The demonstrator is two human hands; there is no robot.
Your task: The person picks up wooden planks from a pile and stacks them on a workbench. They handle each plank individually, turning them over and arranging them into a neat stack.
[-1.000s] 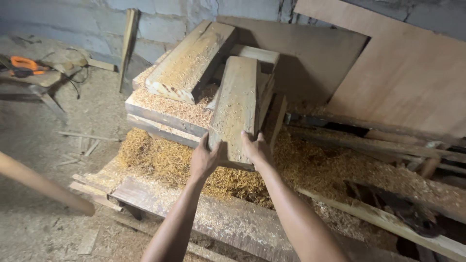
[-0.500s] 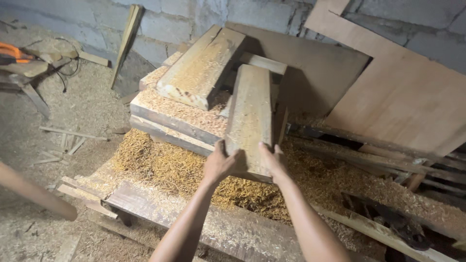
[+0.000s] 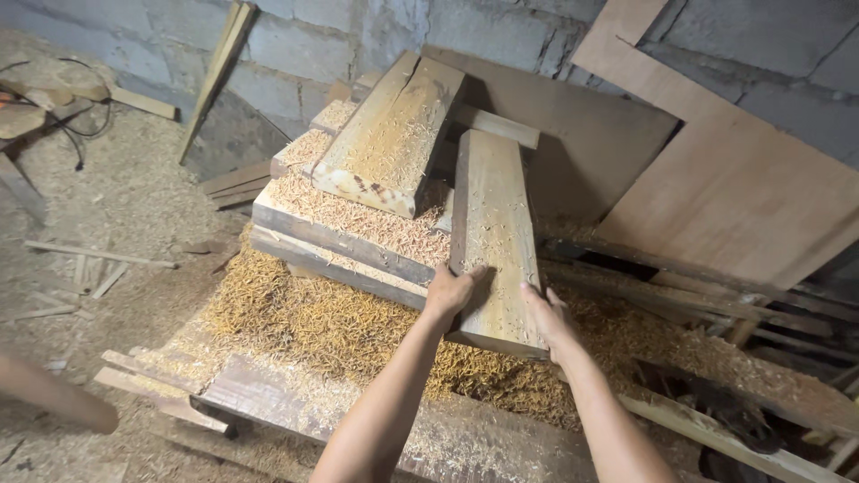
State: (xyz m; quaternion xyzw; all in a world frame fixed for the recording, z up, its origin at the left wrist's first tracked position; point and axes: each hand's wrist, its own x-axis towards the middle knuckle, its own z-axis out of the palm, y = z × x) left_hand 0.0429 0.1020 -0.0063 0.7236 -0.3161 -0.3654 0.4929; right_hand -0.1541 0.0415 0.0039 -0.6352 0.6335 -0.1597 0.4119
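While sawdust (image 3: pixel 295 313) blankets the stack, left hand (image 3: pixel 449 291) and right hand (image 3: pixel 548 317), fingers clamped on plank (image 3: pixel 492 233) (near end).

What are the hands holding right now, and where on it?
Both hands, left hand and right hand, grip the near end of the wooden plank, one at each side edge.

Both hands (image 3: pixel 452 291) on plank (image 3: pixel 492 224)

two bare forearms — no sleeves, gloves or rings; left hand (image 3: pixel 450 291), right hand (image 3: pixel 548 315).
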